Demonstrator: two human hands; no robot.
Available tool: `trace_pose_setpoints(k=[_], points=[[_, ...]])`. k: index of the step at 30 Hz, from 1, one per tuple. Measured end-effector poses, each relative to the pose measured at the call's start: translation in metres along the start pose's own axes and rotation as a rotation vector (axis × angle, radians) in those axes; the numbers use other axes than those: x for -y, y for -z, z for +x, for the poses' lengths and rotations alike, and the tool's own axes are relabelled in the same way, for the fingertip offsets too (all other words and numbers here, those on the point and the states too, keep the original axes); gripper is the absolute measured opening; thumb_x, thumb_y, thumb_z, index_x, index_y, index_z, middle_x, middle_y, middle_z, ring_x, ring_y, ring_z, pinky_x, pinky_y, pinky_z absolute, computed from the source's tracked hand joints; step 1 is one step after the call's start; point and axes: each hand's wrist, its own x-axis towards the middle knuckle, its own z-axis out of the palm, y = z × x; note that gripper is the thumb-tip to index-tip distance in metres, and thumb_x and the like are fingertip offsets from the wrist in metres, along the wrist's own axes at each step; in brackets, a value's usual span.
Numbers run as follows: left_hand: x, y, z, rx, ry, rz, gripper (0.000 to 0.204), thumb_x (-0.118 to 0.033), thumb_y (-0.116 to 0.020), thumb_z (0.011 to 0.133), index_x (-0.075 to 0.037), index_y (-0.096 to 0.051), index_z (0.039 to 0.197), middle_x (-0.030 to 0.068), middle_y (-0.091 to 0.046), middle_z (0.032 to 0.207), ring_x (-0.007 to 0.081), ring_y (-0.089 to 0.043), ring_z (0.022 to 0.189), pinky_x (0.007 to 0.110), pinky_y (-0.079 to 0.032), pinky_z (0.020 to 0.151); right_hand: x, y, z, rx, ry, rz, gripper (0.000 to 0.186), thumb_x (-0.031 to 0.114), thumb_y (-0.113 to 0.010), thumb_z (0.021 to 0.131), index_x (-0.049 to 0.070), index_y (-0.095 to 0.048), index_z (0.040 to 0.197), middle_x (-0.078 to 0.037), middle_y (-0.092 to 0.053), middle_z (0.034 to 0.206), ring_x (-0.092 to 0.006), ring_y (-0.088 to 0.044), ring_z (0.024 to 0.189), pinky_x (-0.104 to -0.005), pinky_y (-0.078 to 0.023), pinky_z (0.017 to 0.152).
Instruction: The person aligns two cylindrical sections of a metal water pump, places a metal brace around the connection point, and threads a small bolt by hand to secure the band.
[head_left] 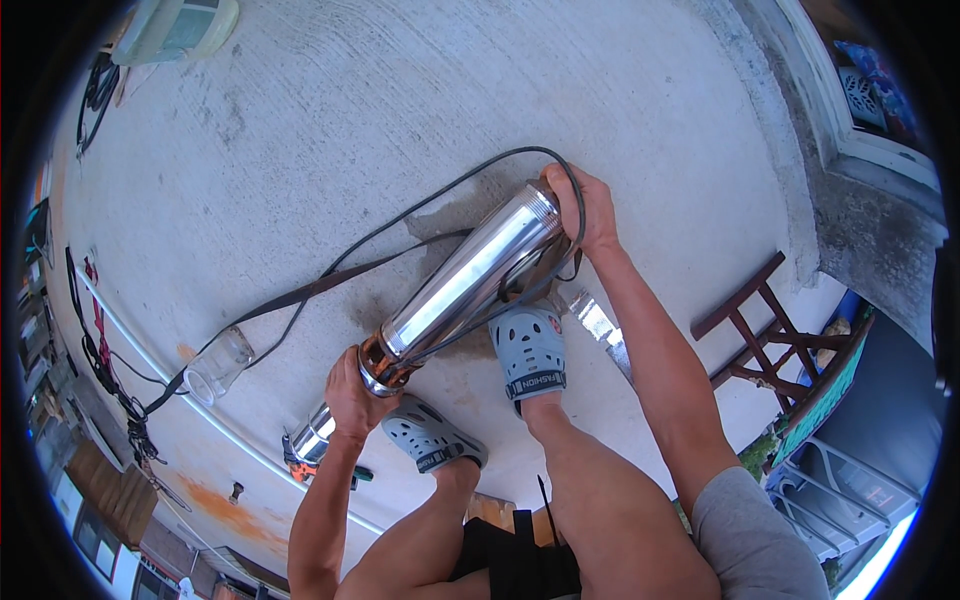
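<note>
Grey concrete floor [350, 110] spreads beneath a long polished steel cylinder [465, 275], which slants in front of the person's feet, held at two well-parted places, likely to balance its weight and steady its tilt. A black cable [521, 150] arches past its far end, the slack perhaps leaving room for turning. Blue-grey clogs [528, 345] are set apart, probably for firm footing. The right hand [588, 208] curls over the far end; the left hand [355, 398] wraps the nearer metal collar [380, 363].
</note>
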Motion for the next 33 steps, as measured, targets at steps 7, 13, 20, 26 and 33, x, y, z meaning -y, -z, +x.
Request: trace_pose_setpoints(k=[7, 13, 20, 26, 33], points=[[-0.001, -0.004, -0.005, -0.021, 0.016, 0.024, 0.093, -0.027, -0.090, 0.055, -0.001, -0.046, 0.132, 0.0202, -0.063, 0.116, 0.0387, -0.063, 0.104, 0.046, -0.051, 0.093, 0.005, 0.003, -0.003, 0.001, -0.028, -0.020, 0.052, 0.055, -0.049, 0.096, 0.010, -0.073, 0.099, -0.017, -0.072, 0.085, -0.0370, -0.069, 0.084, -0.0427, -0.052, 0.077], [0.000, -0.003, -0.004, -0.027, -0.009, 0.044, 0.091, -0.027, -0.089, 0.056, -0.003, -0.046, 0.132, 0.0176, -0.064, 0.112, 0.0384, -0.064, 0.101, 0.044, -0.052, 0.090, 0.010, 0.004, -0.003, -0.005, -0.049, -0.058, 0.051, 0.055, -0.049, 0.095, 0.010, -0.074, 0.099, -0.018, -0.072, 0.086, -0.0376, -0.069, 0.085, -0.0425, -0.052, 0.078], [0.001, -0.006, -0.006, -0.006, 0.034, 0.022, 0.094, -0.028, -0.090, 0.055, -0.001, -0.045, 0.133, 0.0205, -0.062, 0.119, 0.0392, -0.062, 0.107, 0.046, -0.049, 0.095, 0.006, 0.003, -0.002, 0.001, -0.050, -0.052, 0.050, 0.055, -0.049, 0.096, 0.011, -0.074, 0.101, -0.018, -0.072, 0.088, -0.0376, -0.069, 0.087, -0.0428, -0.052, 0.080], [0.001, -0.007, -0.008, 0.011, 0.052, 0.028, 0.096, -0.028, -0.091, 0.053, -0.001, -0.046, 0.133, 0.0201, -0.061, 0.121, 0.0385, -0.061, 0.109, 0.046, -0.048, 0.097, 0.009, 0.002, -0.003, -0.004, -0.079, -0.035, 0.047, 0.048, -0.051, 0.096, 0.007, -0.074, 0.101, -0.013, -0.071, 0.086, -0.0277, -0.066, 0.085, -0.0369, -0.050, 0.079], [0.000, -0.007, -0.008, -0.012, 0.042, 0.032, 0.096, -0.027, -0.092, 0.052, -0.001, -0.046, 0.133, 0.0191, -0.060, 0.122, 0.0378, -0.061, 0.109, 0.046, -0.048, 0.097, 0.013, 0.002, -0.004, -0.026, -0.102, -0.028, 0.045, 0.043, -0.055, 0.097, 0.002, -0.074, 0.100, -0.009, -0.069, 0.081, -0.0170, -0.063, 0.080, -0.0312, -0.049, 0.076]])
